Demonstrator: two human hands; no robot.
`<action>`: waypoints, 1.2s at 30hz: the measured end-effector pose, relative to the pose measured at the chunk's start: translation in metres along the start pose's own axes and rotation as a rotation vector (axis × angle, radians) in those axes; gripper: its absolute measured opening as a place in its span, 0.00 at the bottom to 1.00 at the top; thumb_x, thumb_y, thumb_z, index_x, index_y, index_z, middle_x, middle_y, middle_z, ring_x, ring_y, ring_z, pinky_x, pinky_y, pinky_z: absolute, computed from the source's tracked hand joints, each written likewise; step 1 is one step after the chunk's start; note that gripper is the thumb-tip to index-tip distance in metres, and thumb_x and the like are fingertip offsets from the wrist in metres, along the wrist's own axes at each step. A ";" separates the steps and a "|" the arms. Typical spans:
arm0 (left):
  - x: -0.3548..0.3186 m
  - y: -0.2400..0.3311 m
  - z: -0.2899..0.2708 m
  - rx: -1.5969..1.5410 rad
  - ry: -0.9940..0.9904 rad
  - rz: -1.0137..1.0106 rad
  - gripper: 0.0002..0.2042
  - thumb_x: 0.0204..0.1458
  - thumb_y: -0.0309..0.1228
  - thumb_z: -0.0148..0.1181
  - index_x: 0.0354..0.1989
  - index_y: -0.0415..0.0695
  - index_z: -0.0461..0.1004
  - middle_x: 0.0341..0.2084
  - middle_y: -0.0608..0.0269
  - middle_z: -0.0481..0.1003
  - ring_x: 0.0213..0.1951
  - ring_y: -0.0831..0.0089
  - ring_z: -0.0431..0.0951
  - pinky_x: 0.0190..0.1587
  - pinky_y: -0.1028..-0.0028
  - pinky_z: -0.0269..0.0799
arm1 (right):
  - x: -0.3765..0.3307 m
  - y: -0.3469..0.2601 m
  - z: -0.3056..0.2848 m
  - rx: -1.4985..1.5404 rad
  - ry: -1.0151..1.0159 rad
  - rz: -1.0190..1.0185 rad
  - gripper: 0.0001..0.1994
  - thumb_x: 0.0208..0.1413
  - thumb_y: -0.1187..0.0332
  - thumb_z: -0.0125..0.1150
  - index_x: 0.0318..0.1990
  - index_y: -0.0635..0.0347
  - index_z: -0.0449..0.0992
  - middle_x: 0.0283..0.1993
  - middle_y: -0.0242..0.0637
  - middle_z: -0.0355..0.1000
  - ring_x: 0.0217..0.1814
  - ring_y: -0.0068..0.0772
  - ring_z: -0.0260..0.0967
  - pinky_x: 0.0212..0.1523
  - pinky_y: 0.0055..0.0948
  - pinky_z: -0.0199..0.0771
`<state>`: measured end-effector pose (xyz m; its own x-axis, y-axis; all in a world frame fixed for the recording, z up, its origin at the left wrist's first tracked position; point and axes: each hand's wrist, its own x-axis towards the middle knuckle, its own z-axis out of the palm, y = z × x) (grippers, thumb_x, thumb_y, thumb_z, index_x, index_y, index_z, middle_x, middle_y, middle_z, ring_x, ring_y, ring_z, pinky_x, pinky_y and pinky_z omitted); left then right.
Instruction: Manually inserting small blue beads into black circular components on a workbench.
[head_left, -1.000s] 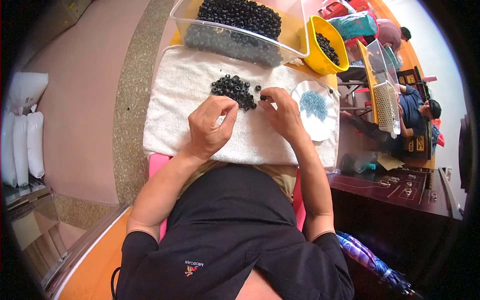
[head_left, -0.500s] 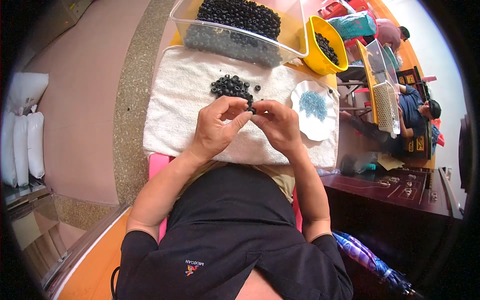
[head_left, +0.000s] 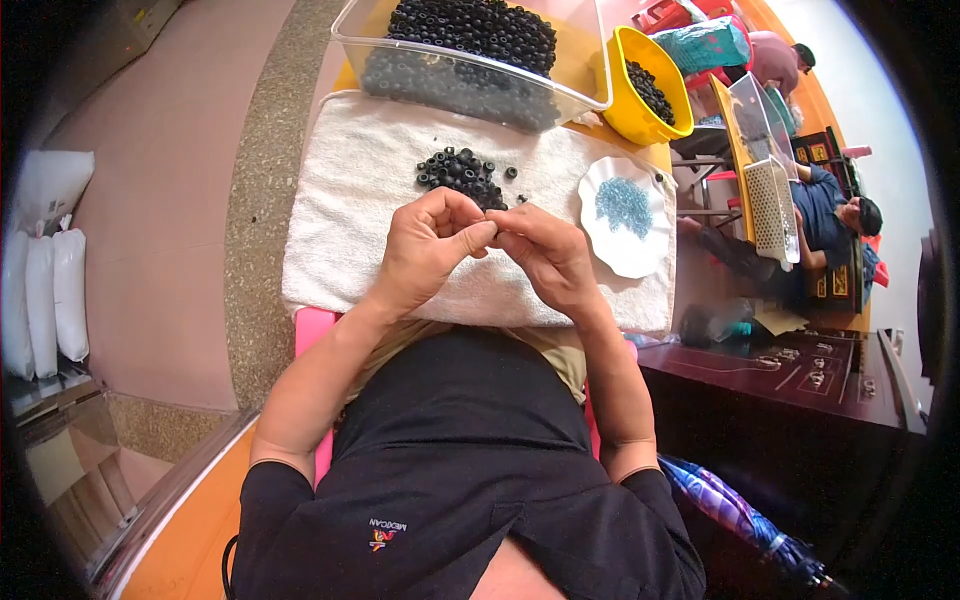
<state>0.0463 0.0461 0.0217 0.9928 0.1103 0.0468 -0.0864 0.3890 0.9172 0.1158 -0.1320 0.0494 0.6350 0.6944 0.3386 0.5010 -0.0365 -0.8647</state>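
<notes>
Over the white towel [head_left: 345, 225], my left hand [head_left: 430, 245] and my right hand [head_left: 548, 258] meet fingertip to fingertip. Both are closed in a pinch on a small black hollow part, which the fingers almost wholly cover. Just beyond them lies a loose heap of similar black parts [head_left: 462, 172], short and round with holes. To the right of my right hand, a white scalloped plate [head_left: 640, 262] holds many tiny pale-blue pieces [head_left: 622, 205].
A clear plastic bin [head_left: 470, 62] full of black parts stands at the far edge, beside a yellow basin [head_left: 628, 110] with more of them. On the right are a dark cabinet [head_left: 720, 375], a folded umbrella [head_left: 735, 512] and a seated person [head_left: 825, 215]. White sacks [head_left: 70, 290] stand at left.
The black part between my fingertips showed more plainly before; now the fingers cover most of it. My hands have shifted slightly left, and the whole view has moved a little.
</notes>
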 end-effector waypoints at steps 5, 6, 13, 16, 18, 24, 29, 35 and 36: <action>0.002 -0.006 0.001 0.024 0.008 0.027 0.07 0.57 0.26 0.64 0.40 0.38 0.75 0.30 0.66 0.77 0.31 0.79 0.78 0.36 0.78 0.77 | -0.001 0.005 -0.010 -0.412 0.103 0.075 0.09 0.55 0.77 0.63 0.44 0.63 0.78 0.37 0.41 0.74 0.39 0.37 0.74 0.39 0.29 0.73; 0.001 -0.005 0.002 0.016 0.041 0.015 0.08 0.57 0.26 0.63 0.42 0.37 0.76 0.30 0.66 0.78 0.31 0.79 0.79 0.37 0.78 0.78 | -0.001 0.007 -0.011 -0.412 0.104 0.075 0.09 0.55 0.77 0.63 0.44 0.63 0.78 0.37 0.41 0.74 0.39 0.37 0.74 0.39 0.29 0.73; 0.000 -0.012 0.005 0.055 0.052 0.001 0.08 0.58 0.25 0.61 0.44 0.36 0.78 0.30 0.63 0.80 0.32 0.78 0.81 0.40 0.78 0.79 | -0.003 0.024 -0.012 -0.923 0.018 0.047 0.06 0.50 0.75 0.62 0.37 0.58 0.78 0.38 0.36 0.74 0.41 0.41 0.74 0.39 0.36 0.75; -0.001 -0.010 0.007 0.021 0.059 -0.051 0.08 0.58 0.24 0.61 0.44 0.35 0.77 0.31 0.62 0.80 0.33 0.77 0.81 0.41 0.78 0.79 | -0.006 0.028 -0.014 -0.970 -0.037 0.053 0.06 0.52 0.74 0.60 0.38 0.57 0.77 0.39 0.35 0.74 0.42 0.40 0.74 0.40 0.37 0.75; -0.001 -0.009 0.006 0.009 0.051 -0.057 0.08 0.57 0.23 0.61 0.44 0.35 0.77 0.32 0.62 0.80 0.34 0.77 0.81 0.41 0.78 0.79 | -0.009 0.026 -0.014 -0.994 -0.053 0.075 0.07 0.53 0.73 0.59 0.39 0.57 0.77 0.40 0.35 0.74 0.42 0.41 0.74 0.40 0.37 0.75; -0.001 -0.011 0.004 0.033 0.038 -0.063 0.08 0.55 0.21 0.63 0.43 0.35 0.76 0.33 0.62 0.79 0.36 0.75 0.81 0.43 0.77 0.79 | -0.026 0.003 -0.025 -0.809 0.163 0.003 0.12 0.50 0.76 0.64 0.43 0.61 0.77 0.39 0.41 0.75 0.37 0.44 0.76 0.37 0.37 0.76; -0.001 -0.014 0.006 0.056 0.016 -0.067 0.08 0.54 0.21 0.63 0.42 0.35 0.75 0.33 0.61 0.79 0.36 0.76 0.81 0.43 0.76 0.79 | -0.060 0.005 -0.067 -0.914 0.324 0.067 0.08 0.51 0.78 0.64 0.39 0.61 0.79 0.37 0.41 0.76 0.35 0.45 0.76 0.36 0.35 0.76; -0.005 -0.017 0.012 0.010 -0.008 -0.071 0.07 0.54 0.20 0.64 0.40 0.36 0.76 0.30 0.65 0.78 0.34 0.80 0.79 0.40 0.80 0.77 | -0.088 0.028 -0.104 -0.987 0.345 0.282 0.08 0.52 0.74 0.65 0.40 0.60 0.80 0.39 0.41 0.77 0.34 0.44 0.77 0.36 0.35 0.75; -0.005 -0.017 0.013 0.012 -0.012 -0.068 0.07 0.54 0.20 0.64 0.40 0.36 0.76 0.30 0.65 0.78 0.34 0.80 0.79 0.40 0.80 0.77 | -0.090 0.033 -0.107 -1.013 0.334 0.293 0.09 0.52 0.72 0.65 0.41 0.60 0.80 0.40 0.42 0.77 0.34 0.43 0.77 0.36 0.35 0.74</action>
<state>0.0436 0.0268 0.0107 0.9973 0.0731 -0.0115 -0.0175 0.3844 0.9230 0.1382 -0.2727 0.0302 0.8580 0.3390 0.3859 0.4578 -0.8453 -0.2754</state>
